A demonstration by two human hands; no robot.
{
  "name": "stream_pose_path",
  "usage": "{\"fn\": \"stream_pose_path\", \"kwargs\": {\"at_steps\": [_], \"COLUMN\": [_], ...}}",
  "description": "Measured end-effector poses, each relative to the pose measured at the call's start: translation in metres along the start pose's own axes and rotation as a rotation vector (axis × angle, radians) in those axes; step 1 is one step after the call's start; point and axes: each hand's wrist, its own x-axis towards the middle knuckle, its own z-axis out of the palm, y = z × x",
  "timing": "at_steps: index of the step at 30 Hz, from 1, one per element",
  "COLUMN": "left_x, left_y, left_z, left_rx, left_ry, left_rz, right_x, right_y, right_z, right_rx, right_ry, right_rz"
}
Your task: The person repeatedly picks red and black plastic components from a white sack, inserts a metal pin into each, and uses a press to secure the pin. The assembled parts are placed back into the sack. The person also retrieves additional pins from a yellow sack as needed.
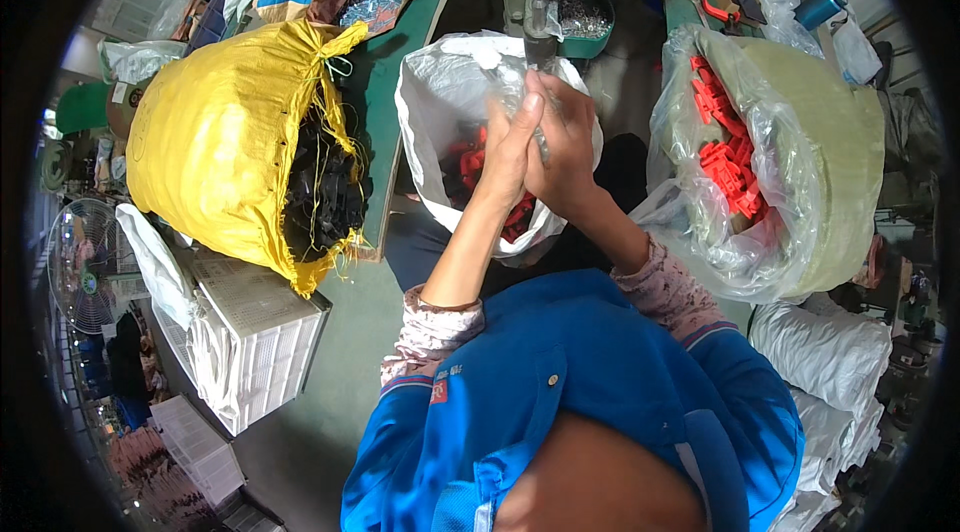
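Both my hands are raised close together under the metal head (540, 44) of a machine. My left hand (512, 142) is closed, its thumb up against my right hand (566, 137), whose fingers are curled as well. A pale, blurred patch lies at the fingertips, and what the hands hold is hidden there. Below them an open white bag (425, 122) has red plastic parts (470, 160) inside it, partly covered by my wrists.
A yellow woven sack (215, 142) of black parts (325, 187) lies on the left. At the right, a plastic-lined sack (825, 157) shows red parts (730, 177). A green bin (585, 42) of small metal pieces stands behind my hands. White crates (255, 332) and a fan (85, 267) are lower left.
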Motion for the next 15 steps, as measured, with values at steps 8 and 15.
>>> {"fn": "stream_pose_path", "kwargs": {"at_steps": [8,15], "left_x": [0.014,0.026], "left_y": [0.007,0.009], "left_z": [-0.023,-0.011], "left_rx": [-0.188,-0.209], "left_ry": [-0.052,0.129], "left_rz": [-0.107,-0.269], "right_x": [0.001,-0.01], "right_y": [0.011,0.024], "right_z": [-0.009,0.013], "right_rx": [0.293,-0.003], "right_ry": [-0.033,-0.042], "right_rz": [0.073,-0.178]}}
